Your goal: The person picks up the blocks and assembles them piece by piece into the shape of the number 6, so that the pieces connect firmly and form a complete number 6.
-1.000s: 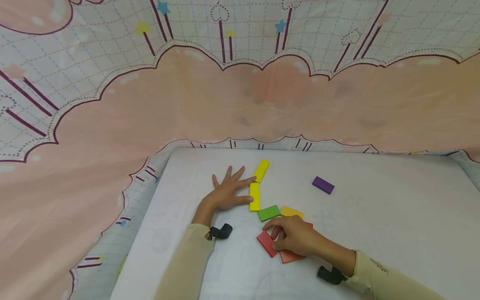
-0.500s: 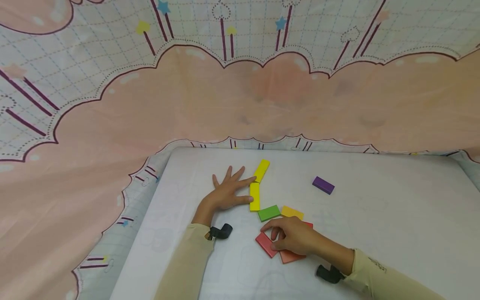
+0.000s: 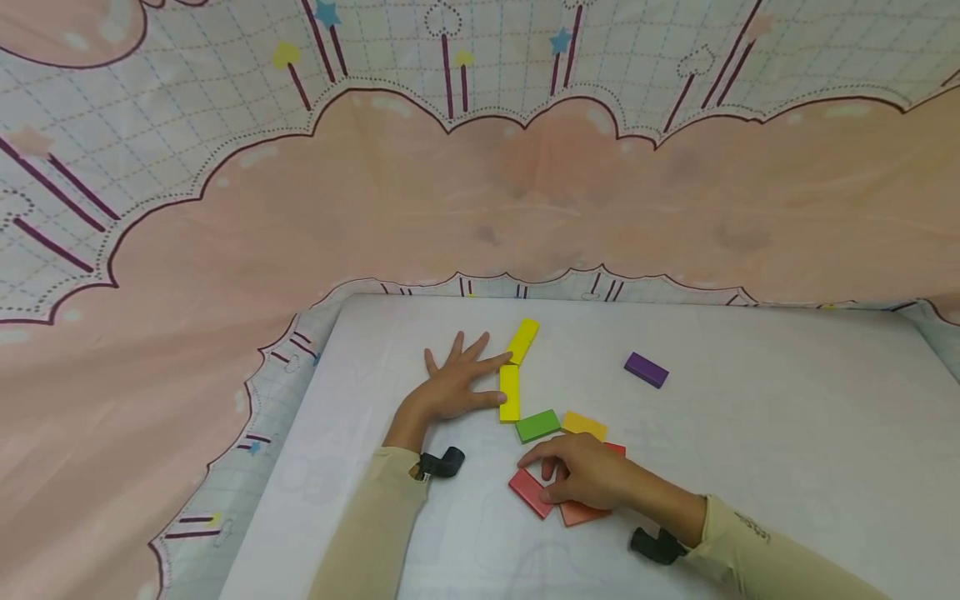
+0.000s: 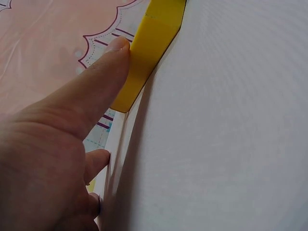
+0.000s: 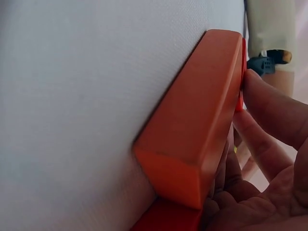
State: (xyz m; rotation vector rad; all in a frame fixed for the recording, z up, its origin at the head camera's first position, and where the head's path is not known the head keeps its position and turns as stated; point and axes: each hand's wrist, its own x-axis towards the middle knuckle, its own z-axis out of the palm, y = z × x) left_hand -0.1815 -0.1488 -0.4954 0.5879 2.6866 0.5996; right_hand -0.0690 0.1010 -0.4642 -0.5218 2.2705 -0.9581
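Note:
My left hand point(image 3: 453, 387) lies with fingers spread at the left of two yellow blocks. Its thumb touches the lower yellow block point(image 3: 509, 400) and its index finger reaches the upper yellow block point(image 3: 524, 340). My right hand point(image 3: 588, 471) holds a pinkish-red block point(image 3: 529, 493) between thumb and index finger, flat on the table. Partly under that hand in the head view is an orange block point(image 3: 583, 514), large in the right wrist view. Beyond the hand are a green block point(image 3: 537, 427), an amber block point(image 3: 583, 425) and a mostly hidden red block point(image 3: 617, 449).
A purple block point(image 3: 647, 371) lies apart at the back right. The white table point(image 3: 787, 433) carries all the blocks. A patterned cloth point(image 3: 450, 208) hangs behind it and down its left side. Each wrist wears a black camera, such as the left one point(image 3: 444, 463).
My right hand has shifted slightly left with the pinkish-red block, whose upper end has swung toward the left. My left hand and the other blocks stay put.

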